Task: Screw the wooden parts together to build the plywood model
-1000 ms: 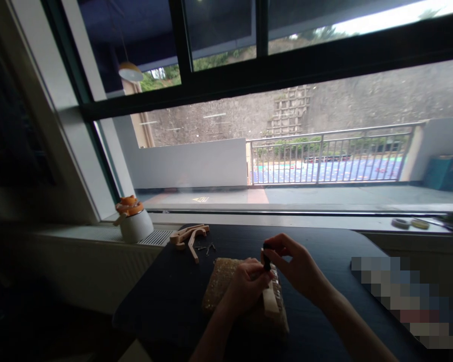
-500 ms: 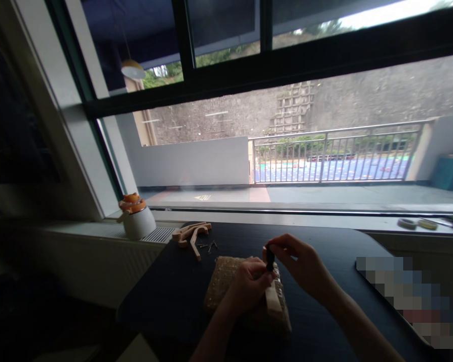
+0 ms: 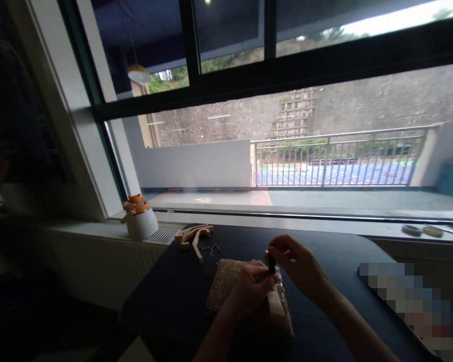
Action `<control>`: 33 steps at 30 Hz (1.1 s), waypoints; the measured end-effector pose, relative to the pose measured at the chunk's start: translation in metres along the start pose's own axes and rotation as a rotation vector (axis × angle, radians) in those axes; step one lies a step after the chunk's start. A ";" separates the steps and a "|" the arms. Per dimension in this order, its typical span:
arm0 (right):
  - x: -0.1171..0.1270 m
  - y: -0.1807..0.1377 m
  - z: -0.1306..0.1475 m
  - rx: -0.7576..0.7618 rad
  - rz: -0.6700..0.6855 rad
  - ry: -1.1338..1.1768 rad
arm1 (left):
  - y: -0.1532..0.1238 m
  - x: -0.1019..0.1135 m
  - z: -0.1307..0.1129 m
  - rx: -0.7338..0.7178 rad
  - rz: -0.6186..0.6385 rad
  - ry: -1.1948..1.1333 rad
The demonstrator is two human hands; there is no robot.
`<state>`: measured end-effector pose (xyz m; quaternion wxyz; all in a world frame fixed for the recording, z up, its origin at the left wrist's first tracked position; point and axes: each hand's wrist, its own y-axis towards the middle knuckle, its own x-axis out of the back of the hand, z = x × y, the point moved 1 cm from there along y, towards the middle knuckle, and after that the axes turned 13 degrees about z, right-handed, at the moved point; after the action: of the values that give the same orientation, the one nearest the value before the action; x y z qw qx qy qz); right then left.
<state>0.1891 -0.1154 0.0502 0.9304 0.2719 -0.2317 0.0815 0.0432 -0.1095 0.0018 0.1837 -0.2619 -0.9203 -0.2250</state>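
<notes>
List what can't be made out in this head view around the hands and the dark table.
- Small black tool: pinched by the right hand; its tip is hidden behind the left hand.
- Wooden piece: near end covered by the left hand; detail too dim.
- Woven mat: partly under both hands.
- Tiny dark bits beside the wooden cutouts: too small to identify.
- Table's right corner: pixelated patch.

On the sill I see a white pot with an orange figure (image 3: 139, 221); loose wooden parts (image 3: 194, 235) and small nails (image 3: 210, 248) lie on the dark bench (image 3: 173, 296); tape rolls (image 3: 422, 231) sit far right
</notes>
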 end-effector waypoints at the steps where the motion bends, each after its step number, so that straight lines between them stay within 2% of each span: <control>1: 0.001 0.000 0.002 0.012 0.035 -0.028 | 0.000 0.000 0.000 0.002 -0.002 0.002; 5: 0.005 -0.002 0.005 0.066 0.121 -0.148 | 0.000 0.000 -0.002 0.002 0.006 0.015; 17: 0.011 -0.001 -0.005 -0.010 0.016 -0.283 | 0.001 -0.002 0.000 0.024 0.001 0.107; 19: 0.013 0.002 0.003 -0.014 0.054 -0.349 | 0.001 -0.002 -0.001 0.026 0.000 0.106; 23: 0.021 0.010 0.027 0.032 0.239 -0.557 | 0.000 0.000 -0.002 0.034 -0.018 0.074; 26: 0.027 0.015 0.037 0.064 0.359 -0.626 | -0.001 0.000 -0.001 0.022 -0.017 0.040; 29: 0.030 0.019 0.035 0.059 0.400 -0.595 | 0.000 -0.001 0.001 0.016 -0.029 0.041; 33: 0.027 0.021 0.028 0.017 0.386 -0.528 | 0.001 -0.002 0.004 0.027 -0.046 0.081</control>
<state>0.1961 -0.1127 0.0937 0.8032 0.2424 -0.5118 0.1849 0.0440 -0.1077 -0.0025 0.2191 -0.2287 -0.9209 -0.2271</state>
